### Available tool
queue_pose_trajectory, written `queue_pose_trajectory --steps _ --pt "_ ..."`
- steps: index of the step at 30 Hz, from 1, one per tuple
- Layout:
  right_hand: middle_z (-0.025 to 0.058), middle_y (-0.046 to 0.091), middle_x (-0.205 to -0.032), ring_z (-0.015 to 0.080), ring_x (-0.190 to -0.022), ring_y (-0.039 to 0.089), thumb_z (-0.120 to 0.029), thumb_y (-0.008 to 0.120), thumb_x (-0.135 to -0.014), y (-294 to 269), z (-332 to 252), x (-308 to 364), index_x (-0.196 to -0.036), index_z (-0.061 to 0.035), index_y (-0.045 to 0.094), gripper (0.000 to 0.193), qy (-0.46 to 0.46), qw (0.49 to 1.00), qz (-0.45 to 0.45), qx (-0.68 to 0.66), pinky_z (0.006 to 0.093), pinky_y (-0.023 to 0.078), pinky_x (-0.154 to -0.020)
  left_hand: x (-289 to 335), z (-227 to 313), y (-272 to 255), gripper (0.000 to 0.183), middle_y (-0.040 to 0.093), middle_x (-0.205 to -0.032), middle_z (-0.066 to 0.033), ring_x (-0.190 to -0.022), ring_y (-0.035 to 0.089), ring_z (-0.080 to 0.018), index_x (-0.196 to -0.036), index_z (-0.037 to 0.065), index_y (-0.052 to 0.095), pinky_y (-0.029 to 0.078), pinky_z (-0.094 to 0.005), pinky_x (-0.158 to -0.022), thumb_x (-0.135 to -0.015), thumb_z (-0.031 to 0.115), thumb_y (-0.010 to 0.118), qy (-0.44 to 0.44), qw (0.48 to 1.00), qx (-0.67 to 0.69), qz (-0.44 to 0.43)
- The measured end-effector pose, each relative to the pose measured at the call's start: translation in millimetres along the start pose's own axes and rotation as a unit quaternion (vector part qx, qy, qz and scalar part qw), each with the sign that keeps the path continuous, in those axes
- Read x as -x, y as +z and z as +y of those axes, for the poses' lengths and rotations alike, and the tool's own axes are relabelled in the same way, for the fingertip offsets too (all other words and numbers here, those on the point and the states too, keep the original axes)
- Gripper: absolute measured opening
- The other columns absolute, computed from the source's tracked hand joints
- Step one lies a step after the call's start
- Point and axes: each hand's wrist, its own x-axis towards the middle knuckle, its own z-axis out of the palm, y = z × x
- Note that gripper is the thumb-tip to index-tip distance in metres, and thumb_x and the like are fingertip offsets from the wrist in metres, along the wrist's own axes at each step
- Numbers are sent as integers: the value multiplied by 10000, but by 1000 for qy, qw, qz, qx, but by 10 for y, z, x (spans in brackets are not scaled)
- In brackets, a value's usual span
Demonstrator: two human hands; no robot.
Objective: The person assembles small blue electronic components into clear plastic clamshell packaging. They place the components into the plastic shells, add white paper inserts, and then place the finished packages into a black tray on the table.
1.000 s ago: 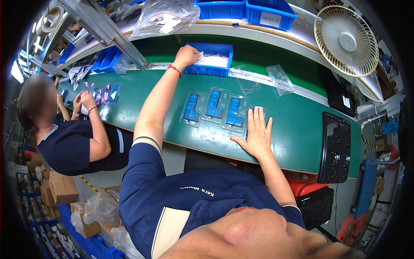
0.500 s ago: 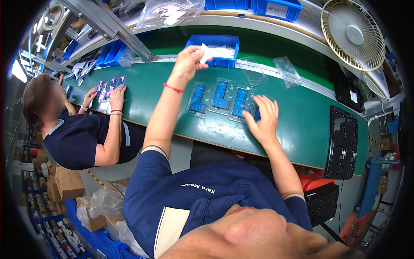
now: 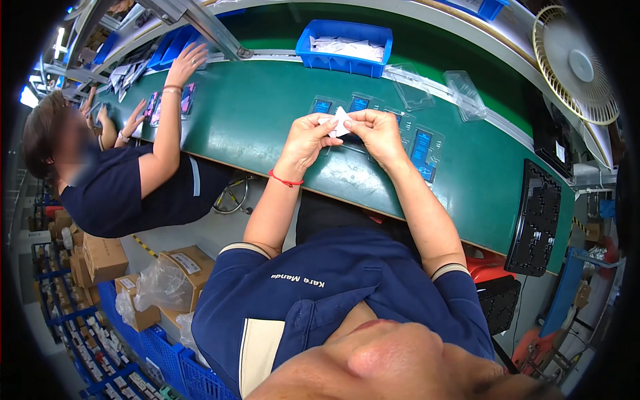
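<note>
Above the green table, my left hand and my right hand pinch a small white paper-like piece between them, one of its corners pointing up. Behind and beneath my hands lie clear plastic trays holding flat blue phone-battery-like parts, partly hidden. One blue part shows in its tray to the right of my right hand. Two more tops, a blue part and another blue part, peek out just beyond my fingers. Past them stands a blue bin with many white pieces inside.
Two empty clear plastic trays, one tray and another tray, lie behind. A black moulded tray leans at the table's right end, below a fan. On the left a co-worker reaches over pink-and-dark parts.
My left hand has come back from the blue bin with the white piece. My right hand has left the blue parts and met it. The co-worker's one hand has risen.
</note>
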Motion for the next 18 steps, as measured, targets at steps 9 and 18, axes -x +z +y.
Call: queue_pose_trajectory --steps 9,18 --pt "63 673 -718 275 -759 592 -208 756 -752 -50 11 -6 -850 -82 724 163 -229 830 108 497 400 384 -805 122 98 -33 188 673 -910 -182 -723 702 -210 -1047 -39 529 595 -266 -552 -906 34 629 64 989 -72 115" --pt "102 708 -824 159 -728 648 -136 713 -819 -40 -25 93 -915 -33 709 140 -106 976 33 187 306 481 -714 219 44 235 235 663 -968 -177 -767 696 -192 -1126 -53 531 596 -254 -616 -901 -29 595 70 990 -117 42"
